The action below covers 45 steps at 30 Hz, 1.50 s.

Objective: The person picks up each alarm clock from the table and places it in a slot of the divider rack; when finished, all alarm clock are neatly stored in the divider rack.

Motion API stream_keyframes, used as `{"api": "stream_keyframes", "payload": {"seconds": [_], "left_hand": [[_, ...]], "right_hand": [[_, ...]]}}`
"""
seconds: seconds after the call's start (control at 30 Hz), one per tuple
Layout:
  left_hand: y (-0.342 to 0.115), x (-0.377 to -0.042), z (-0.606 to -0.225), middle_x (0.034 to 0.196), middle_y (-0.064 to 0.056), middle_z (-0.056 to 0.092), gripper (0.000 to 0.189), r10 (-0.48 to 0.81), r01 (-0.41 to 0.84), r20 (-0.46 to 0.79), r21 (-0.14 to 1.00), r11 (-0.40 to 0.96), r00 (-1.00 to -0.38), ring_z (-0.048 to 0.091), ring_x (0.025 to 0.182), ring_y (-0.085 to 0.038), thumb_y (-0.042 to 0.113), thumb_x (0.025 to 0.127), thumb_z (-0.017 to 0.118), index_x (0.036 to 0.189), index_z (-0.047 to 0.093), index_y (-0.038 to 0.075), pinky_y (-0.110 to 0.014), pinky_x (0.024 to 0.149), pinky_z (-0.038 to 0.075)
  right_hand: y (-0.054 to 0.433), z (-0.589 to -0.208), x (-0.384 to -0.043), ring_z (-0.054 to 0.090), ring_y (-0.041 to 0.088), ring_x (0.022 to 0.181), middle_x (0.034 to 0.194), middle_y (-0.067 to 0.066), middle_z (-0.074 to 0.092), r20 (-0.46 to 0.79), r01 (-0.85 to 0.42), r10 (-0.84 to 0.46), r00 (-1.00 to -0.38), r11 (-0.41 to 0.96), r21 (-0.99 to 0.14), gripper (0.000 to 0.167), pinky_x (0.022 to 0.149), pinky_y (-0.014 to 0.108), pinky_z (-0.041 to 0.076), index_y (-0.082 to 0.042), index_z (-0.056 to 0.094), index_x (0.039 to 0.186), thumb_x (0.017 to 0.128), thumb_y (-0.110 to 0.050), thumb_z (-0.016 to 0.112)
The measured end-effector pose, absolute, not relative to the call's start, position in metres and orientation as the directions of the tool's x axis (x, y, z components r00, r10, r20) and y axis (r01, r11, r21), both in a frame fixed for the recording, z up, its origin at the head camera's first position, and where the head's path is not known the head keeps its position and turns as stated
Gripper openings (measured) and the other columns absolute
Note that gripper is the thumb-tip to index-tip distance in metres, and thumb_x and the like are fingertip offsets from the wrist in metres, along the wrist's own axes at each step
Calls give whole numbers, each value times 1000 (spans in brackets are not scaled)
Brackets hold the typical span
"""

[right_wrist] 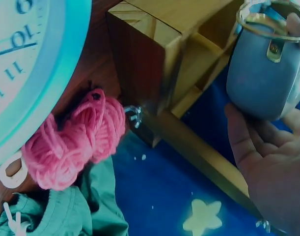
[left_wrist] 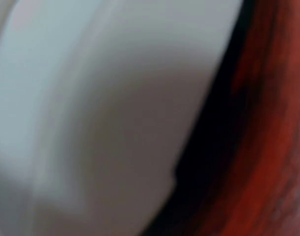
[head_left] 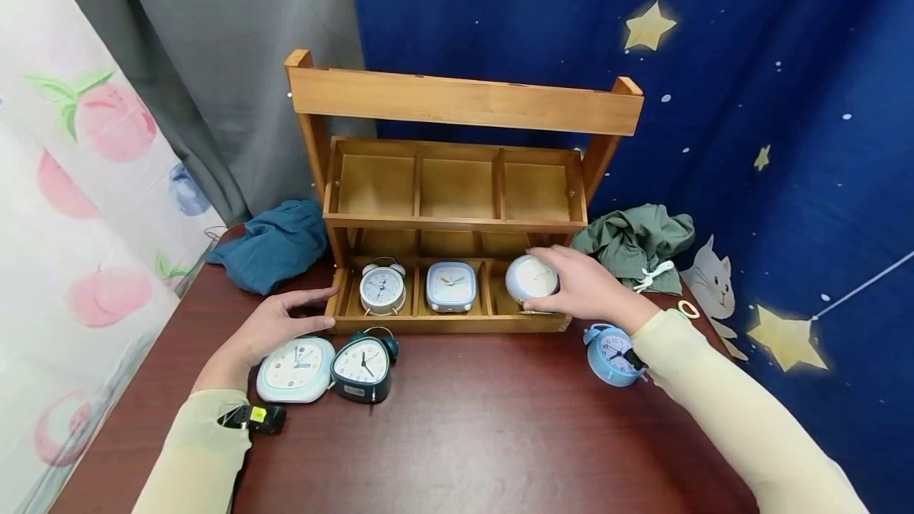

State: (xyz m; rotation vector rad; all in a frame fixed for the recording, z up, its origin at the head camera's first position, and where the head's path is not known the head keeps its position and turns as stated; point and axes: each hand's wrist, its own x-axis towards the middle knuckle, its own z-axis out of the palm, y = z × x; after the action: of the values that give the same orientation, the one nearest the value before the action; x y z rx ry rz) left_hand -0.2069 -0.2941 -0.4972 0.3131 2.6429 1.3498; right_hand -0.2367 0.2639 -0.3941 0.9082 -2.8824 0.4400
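My right hand (head_left: 581, 280) holds a round alarm clock (head_left: 531, 277) with a pale face over the right compartment of the lower tray. In the right wrist view its rounded grey-blue back (right_wrist: 265, 73) and a gold ring show, with the fingers around it. My left hand (head_left: 274, 327) reaches to the left end of the wooden shelf (head_left: 450, 325), its fingers extended and the tips at the tray's side. A white twin-bell alarm clock (head_left: 382, 289) stands in the left compartment, a blue-rimmed square clock (head_left: 451, 287) in the middle one. The left wrist view is blurred.
In front of my left hand are a mint-rimmed clock (head_left: 296, 370) and a dark green alarm clock (head_left: 362, 368). A light blue alarm clock (head_left: 611, 357) stands beneath my right wrist. Pink yarn (right_wrist: 76, 140), blue cloth (head_left: 274, 248) and green cloth (head_left: 639, 240) lie beside the shelf.
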Motion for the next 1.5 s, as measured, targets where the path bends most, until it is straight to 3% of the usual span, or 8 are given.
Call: {"api": "stream_keyframes", "payload": {"seconds": [0.27,0.67,1.03,1.27,1.5], "left_hand": [[-294,-206,-496,167,-13,55,74,246,102,-52,813,573,-968,44,156,-41,57,97,84,161,63,26,-72,122,37],[-294,-207,-499,166,-11,56,73,255,109,-46,822,558,-966,44,156,-41,56,97,84,160,64,26,-71,123,35],[-293,-207,-496,167,-12,55,73,249,105,-51,810,576,-967,44,156,-41,56,98,84,161,63,26,-72,122,36],[-293,-207,-497,167,-12,55,74,252,105,-54,812,575,-966,43,157,-42,57,97,84,161,63,26,-73,123,34],[-295,-208,-497,166,-12,55,72,251,112,-43,813,571,-967,44,157,-41,54,98,85,160,64,27,-71,123,35]], "right_hand": [[246,-412,-258,70,38,120,133,20,71,130,-544,-528,-839,812,-213,93,97,57,60,-3,61,154,85,-56,94],[241,-431,-273,65,39,130,148,25,63,-12,-549,-568,-823,800,-243,93,107,54,56,0,59,157,88,-52,92],[241,-427,-286,57,42,143,153,27,62,-120,-550,-595,-795,789,-273,90,118,54,48,9,54,157,96,-48,86],[239,-421,-287,65,38,136,149,24,66,-166,-521,-573,-803,809,-272,90,115,52,51,7,51,160,98,-48,86],[245,-413,-284,62,40,140,155,25,62,-163,-518,-567,-807,813,-264,87,118,54,50,5,49,162,104,-53,78]]}}
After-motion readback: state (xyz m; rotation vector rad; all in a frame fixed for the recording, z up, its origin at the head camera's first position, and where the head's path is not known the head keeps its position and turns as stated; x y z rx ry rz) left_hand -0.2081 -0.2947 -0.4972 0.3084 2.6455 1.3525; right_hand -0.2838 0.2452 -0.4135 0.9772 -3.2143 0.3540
